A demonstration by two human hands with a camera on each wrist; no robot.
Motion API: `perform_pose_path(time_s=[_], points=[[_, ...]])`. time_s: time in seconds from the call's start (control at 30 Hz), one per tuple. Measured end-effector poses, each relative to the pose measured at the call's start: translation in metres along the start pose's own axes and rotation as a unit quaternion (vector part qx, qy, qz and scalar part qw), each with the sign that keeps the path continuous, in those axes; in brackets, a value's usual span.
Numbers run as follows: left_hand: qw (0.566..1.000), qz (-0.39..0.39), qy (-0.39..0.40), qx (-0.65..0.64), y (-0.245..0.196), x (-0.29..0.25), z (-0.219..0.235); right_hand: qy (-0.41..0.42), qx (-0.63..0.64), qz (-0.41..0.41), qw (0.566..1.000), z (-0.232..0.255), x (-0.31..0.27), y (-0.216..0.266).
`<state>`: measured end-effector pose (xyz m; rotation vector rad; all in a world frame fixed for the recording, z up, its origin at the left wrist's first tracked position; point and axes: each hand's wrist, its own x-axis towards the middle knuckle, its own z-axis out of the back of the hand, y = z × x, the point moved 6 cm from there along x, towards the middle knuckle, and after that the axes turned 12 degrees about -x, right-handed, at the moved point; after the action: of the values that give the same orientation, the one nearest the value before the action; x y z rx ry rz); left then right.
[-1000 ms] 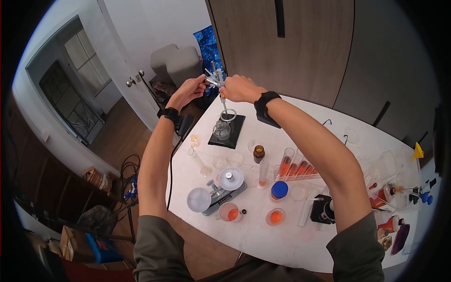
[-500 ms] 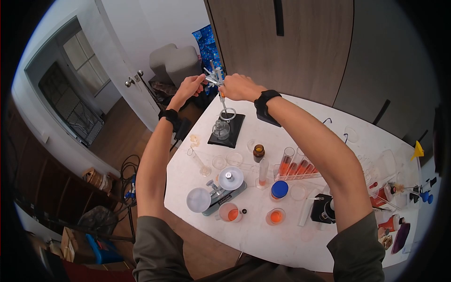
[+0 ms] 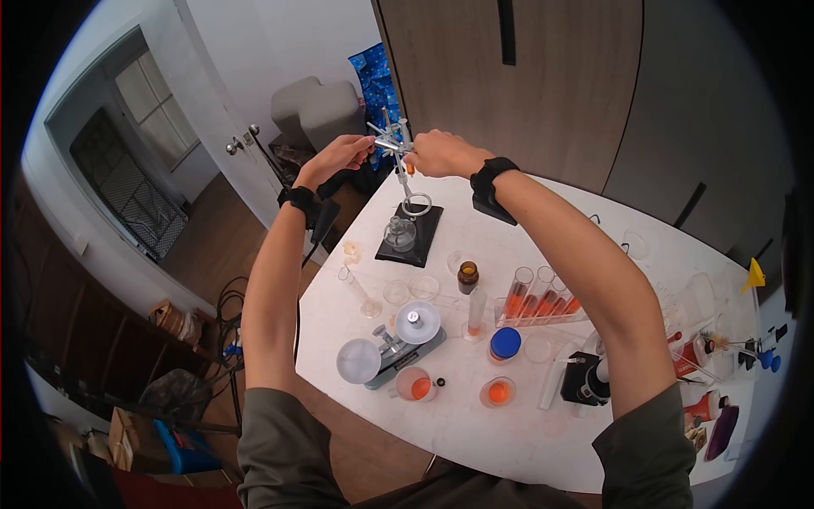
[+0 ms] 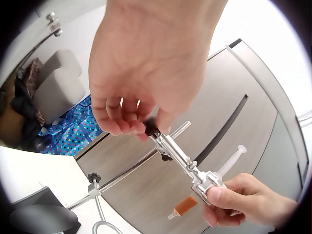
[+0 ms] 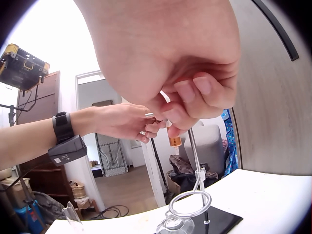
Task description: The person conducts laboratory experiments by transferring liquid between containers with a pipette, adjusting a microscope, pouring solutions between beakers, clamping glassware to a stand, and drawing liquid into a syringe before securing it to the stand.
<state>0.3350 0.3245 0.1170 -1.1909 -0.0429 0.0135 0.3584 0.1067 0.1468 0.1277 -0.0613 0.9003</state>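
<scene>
My left hand (image 3: 341,156) pinches a black knob (image 4: 152,126) on a silver clamp (image 4: 176,155) fixed high on the retort stand's rod (image 4: 139,165). At the clamp's far end, my right hand (image 3: 447,156) grips the jaws with thumb and curled fingers. A syringe (image 4: 185,205) with orange liquid in its barrel is held there, tip downward, its white plunger sticking up past the clamp. Lower on the rod sits a metal ring (image 5: 191,204). Beneath the ring a clear glass vessel (image 3: 399,233) stands on the black base (image 3: 428,222).
A balance (image 3: 405,355) with two pans stands at the table's near left. Beakers of orange liquid (image 3: 498,391), a blue-lidded jar (image 3: 504,342), a brown bottle (image 3: 467,276) and a rack of test tubes (image 3: 543,321) spread across the middle. A wooden cabinet (image 3: 543,93) rises behind.
My right hand has shifted slightly to the right, and the syringe's orange barrel now shows to the right of the rod. The left hand still pinches near the clamp's other end.
</scene>
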Motion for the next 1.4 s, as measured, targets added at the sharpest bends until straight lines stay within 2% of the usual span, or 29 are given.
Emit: perform_pose_path(time_s=[0.07,0.17,0.23,0.27,0.33,0.47,0.53,0.67,0.73,0.87,0.93,0.97,1.03,1.07,1.13,1.17,1.23,1.27,1.33,1.4], points=[[1.0,-0.015,0.008,0.001,0.001,0.002,0.0,-0.002,0.001,-0.001,1.0,-0.001,0.001,0.0],[0.996,-0.049,-0.003,0.073,0.0,0.006,0.002,0.002,0.002,-0.001,1.0,-0.001,0.0,0.0],[0.972,-0.101,-0.039,0.21,-0.007,0.008,0.004,0.004,-0.004,-0.008,1.0,-0.001,0.001,0.0],[0.972,-0.1,-0.04,0.21,-0.005,0.007,0.004,0.004,-0.003,-0.007,1.0,-0.001,0.0,0.0],[0.953,-0.148,-0.081,0.253,-0.01,0.002,0.001,-0.003,-0.005,0.0,1.0,-0.001,0.0,0.001],[0.948,-0.179,-0.111,0.237,-0.01,-0.005,-0.003,-0.009,-0.003,-0.007,1.0,0.0,-0.004,0.002],[0.928,-0.238,-0.132,0.256,-0.009,-0.006,-0.004,-0.005,0.0,-0.011,1.0,0.0,-0.004,0.002],[0.926,-0.246,-0.144,0.248,-0.007,-0.009,-0.006,-0.059,-0.011,0.006,0.998,-0.007,0.002,-0.001],[0.957,-0.168,-0.129,0.196,-0.002,-0.004,-0.006,-0.069,-0.019,-0.006,0.997,-0.007,0.002,-0.002],[0.974,-0.119,-0.105,0.163,-0.003,-0.003,-0.005,-0.068,-0.006,-0.003,0.998,-0.001,0.0,-0.003],[0.977,-0.084,-0.116,0.157,-0.001,-0.003,-0.004,0.022,-0.045,0.021,0.999,-0.006,0.0,-0.006],[0.977,-0.083,-0.117,0.156,0.001,-0.003,-0.004,0.022,-0.046,0.022,0.998,-0.008,0.0,-0.008],[0.956,-0.151,-0.184,0.172,-0.004,-0.005,0.0,0.052,-0.061,0.002,0.997,-0.017,0.0,-0.015],[0.956,-0.151,-0.184,0.173,-0.003,-0.004,0.001,0.052,-0.061,0.002,0.997,-0.019,-0.001,-0.019],[0.913,-0.246,-0.202,0.255,-0.029,-0.017,-0.007,0.055,-0.07,-0.009,0.996,-0.021,-0.007,-0.02],[0.913,-0.245,-0.202,0.256,-0.036,-0.023,-0.012,0.055,-0.069,-0.009,0.996,-0.02,-0.007,-0.019],[0.872,-0.287,-0.221,0.329,-0.066,-0.042,-0.032,0.12,-0.098,-0.027,0.988,-0.027,-0.009,-0.019],[0.872,-0.287,-0.221,0.33,-0.076,-0.045,-0.04,0.12,-0.097,-0.026,0.988,-0.03,-0.008,-0.018],[0.89,-0.283,-0.149,0.326,-0.085,-0.044,-0.056,0.132,-0.069,-0.04,0.988,-0.04,-0.004,-0.016],[0.881,-0.292,-0.126,0.35,-0.085,-0.039,-0.059,0.13,-0.062,-0.049,0.988,-0.048,-0.005,-0.015]])
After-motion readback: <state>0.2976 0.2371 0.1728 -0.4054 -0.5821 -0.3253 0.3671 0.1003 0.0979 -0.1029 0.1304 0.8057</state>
